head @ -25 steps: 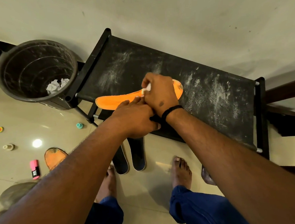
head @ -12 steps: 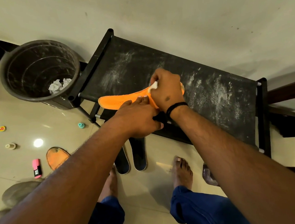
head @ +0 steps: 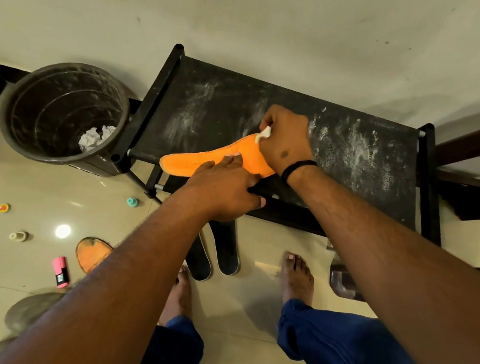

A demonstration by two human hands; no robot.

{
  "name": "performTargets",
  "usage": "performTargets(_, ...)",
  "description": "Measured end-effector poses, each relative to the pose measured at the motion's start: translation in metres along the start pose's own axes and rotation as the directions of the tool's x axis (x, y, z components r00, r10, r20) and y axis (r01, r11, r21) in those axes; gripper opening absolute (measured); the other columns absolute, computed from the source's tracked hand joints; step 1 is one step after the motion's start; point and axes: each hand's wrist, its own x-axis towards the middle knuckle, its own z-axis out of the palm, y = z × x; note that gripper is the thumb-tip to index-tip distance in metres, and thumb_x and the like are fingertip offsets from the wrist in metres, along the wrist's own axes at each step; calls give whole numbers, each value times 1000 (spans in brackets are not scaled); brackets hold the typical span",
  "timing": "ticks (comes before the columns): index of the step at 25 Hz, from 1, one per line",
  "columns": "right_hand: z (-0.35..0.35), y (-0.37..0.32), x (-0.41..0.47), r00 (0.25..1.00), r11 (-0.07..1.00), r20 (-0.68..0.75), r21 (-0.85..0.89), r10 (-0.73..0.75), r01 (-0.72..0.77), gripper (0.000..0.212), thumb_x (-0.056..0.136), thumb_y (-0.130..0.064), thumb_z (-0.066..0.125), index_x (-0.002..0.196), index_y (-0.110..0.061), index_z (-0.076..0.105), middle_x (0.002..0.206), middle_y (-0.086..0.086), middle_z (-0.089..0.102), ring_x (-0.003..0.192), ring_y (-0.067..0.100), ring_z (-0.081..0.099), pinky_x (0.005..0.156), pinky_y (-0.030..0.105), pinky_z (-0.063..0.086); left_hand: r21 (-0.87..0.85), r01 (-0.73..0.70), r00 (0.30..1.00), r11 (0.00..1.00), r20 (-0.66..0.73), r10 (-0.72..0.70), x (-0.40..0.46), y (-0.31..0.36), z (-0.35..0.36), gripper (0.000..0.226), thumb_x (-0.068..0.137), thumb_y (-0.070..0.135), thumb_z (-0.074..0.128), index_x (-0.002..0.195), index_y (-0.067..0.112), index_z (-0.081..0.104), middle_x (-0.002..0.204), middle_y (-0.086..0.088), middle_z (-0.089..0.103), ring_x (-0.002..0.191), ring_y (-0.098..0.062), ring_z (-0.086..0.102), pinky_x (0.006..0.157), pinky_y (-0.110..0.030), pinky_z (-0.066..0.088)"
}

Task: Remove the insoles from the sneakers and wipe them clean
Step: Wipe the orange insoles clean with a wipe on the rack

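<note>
Head view shows a bright orange foam insole (head: 203,163) lying on the dusty black fabric bench (head: 360,155). Left hand (head: 222,191) presses it down with flat fingers, holding nothing, while the right hand (head: 285,138) has its grip closed on a small white wipe (head: 263,134) touching the insole.

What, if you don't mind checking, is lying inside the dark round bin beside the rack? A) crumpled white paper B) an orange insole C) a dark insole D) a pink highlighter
A: crumpled white paper sits at the bottom of the bin, while the pink highlighter and the dark insoles lie on the floor.
</note>
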Motion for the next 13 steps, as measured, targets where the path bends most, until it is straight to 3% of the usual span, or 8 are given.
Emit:
performTargets(3, 15, -23, -11, 981, 987, 132, 87, -146, 135, 22, 71, 4, 60, 75, -17, 58, 75, -3, 61, 68, 12, 55, 55, 15, 37, -42, -25, 999, 999, -31, 24, 4, -2, 3, 48, 100, 50, 45, 145, 35, 46, 164, -3, 23, 153, -23, 10, 122, -53, 13)
performTargets(5, 18, -28, -12, 966, 979, 169, 94, -196, 182, 23, 71, 4, 63, 77, -17, 57, 77, -3, 61, 71, 14, 56, 58, 18, 37, -51, -40, 999, 998, -37, 38, 5, -3, 4, 46, 99, 49, 46, 142, 34, 49, 161, 1, 29, 151, -20, 15, 120, -53, 16)
performTargets(10, 2, -4, -3, 998, 993, 27, -104, -59, 62, 22, 76, 4, 54, 87, -15, 57, 82, 6, 63, 72, 23, 60, 60, 32, 52, -4, -20, 1000, 1000, -14, 20, 1, -1, 1, 53, 101, 50, 41, 152, 36, 33, 167, -9, 5, 154, -25, -1, 122, -50, 7)
performTargets(11, -6, 0, 1, 1000, 996, -14, -89, -25, 23, 22, 76, 4, 54, 86, -15, 58, 83, 5, 63, 73, 23, 60, 61, 29, 53, 5, -10, 1000, 1000, 1, 10, 0, -2, 0, 55, 102, 50, 40, 154, 36, 30, 167, -11, 2, 154, -26, -2, 122, -49, 7)
performTargets(13, -31, 4, 13, 995, 1000, -97, -6, 26, -26, 20, 74, 3, 61, 83, -15, 62, 82, 1, 65, 75, 17, 60, 59, 11, 44, 11, 5, 1000, 1000, 10, -5, 0, -4, 0, 57, 102, 51, 40, 155, 35, 26, 167, -11, -1, 154, -26, -1, 122, -47, 7)
